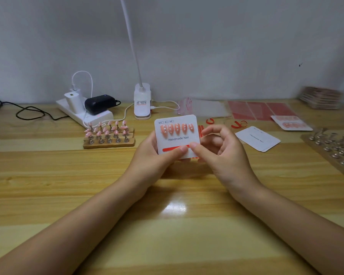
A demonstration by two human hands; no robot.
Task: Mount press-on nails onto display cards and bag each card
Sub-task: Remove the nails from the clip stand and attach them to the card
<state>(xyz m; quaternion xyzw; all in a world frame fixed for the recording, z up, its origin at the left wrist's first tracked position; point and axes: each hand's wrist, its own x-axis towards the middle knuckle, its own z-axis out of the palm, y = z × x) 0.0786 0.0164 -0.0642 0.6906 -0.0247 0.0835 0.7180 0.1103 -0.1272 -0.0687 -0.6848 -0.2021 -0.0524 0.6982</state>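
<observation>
Hands hold our white rectangular paper display card (177,135) above the wooden counter (87,185): left hand (153,159) grasps its edge, right hand (216,147) pinches the red adhesive strip (175,148). Light, flexible stock; we judge edge grips safest, sparing five peach press-on nails (176,129).

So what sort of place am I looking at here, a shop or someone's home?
Probably a small home or craft workstation for packing handmade press-on nails, not a shop counter. A wooden desk against a bare wall holds nails on stands, a "Handmade Nail" display card, and a clip lamp.
</observation>
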